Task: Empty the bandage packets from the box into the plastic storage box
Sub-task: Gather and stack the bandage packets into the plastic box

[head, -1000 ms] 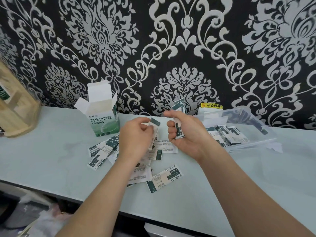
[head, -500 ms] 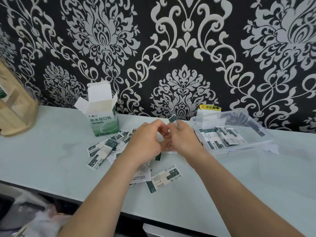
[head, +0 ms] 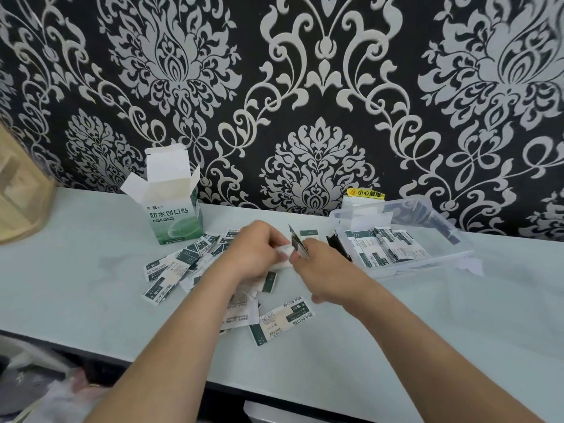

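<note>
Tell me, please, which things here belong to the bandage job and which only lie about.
Belong: open green-and-white cardboard bandage box; clear plastic storage box; flat green-and-white bandage packets, loose on the pale table, inside that box, and gripped by left hand and right hand.
Lying about: light wooden rack, far left; yellow warning label.

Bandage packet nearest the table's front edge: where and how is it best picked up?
The bandage packet lies flat on the table, so only an edge can be lifted. Its left end abuts another packet, while its right short end lies free. Probably pinch that right end from above, coming from the right.
</note>
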`<act>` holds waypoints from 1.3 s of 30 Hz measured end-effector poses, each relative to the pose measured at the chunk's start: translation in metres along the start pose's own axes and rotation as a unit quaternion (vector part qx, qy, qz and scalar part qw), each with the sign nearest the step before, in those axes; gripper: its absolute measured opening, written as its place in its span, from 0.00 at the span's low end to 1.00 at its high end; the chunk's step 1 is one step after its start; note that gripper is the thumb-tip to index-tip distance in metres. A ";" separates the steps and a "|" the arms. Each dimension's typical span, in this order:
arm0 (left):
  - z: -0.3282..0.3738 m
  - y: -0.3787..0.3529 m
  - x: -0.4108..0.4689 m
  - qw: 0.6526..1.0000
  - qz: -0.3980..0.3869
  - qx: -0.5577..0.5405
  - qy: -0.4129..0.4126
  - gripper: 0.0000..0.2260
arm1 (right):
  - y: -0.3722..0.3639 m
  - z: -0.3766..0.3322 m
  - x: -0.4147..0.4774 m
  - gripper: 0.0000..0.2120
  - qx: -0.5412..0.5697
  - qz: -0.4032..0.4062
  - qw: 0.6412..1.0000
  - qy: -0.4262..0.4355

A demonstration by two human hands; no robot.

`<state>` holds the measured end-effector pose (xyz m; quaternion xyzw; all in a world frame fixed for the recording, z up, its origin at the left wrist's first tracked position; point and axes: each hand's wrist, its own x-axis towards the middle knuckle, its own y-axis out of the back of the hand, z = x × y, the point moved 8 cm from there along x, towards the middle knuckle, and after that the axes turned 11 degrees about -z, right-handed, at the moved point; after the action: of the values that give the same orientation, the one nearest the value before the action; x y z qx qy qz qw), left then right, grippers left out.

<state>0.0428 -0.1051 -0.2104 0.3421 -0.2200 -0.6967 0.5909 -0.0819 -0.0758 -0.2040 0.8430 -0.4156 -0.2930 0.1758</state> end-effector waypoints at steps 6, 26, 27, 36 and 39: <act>-0.017 0.036 -0.019 0.943 0.065 -0.324 -0.034 0.11 | -0.004 -0.004 -0.003 0.05 0.458 -0.005 0.889 0.022; 0.061 0.018 -0.055 0.970 0.013 -0.104 -0.219 0.28 | 0.006 -0.010 -0.007 0.09 0.505 0.002 0.861 0.066; 0.062 0.011 -0.053 0.977 -0.001 -0.038 -0.210 0.34 | 0.007 -0.010 -0.008 0.08 0.487 0.007 0.871 0.068; 0.057 0.026 -0.053 0.972 0.101 -0.144 -0.158 0.27 | 0.005 -0.009 -0.003 0.12 0.507 -0.024 0.859 0.065; 0.050 0.042 -0.056 0.952 0.159 -0.215 -0.151 0.24 | 0.006 -0.012 -0.004 0.14 0.511 -0.047 0.855 0.076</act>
<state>0.0380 -0.0640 -0.1353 0.0585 -0.2029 -0.6680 0.7136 -0.0795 -0.0757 -0.1908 0.8524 -0.4517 0.0171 -0.2628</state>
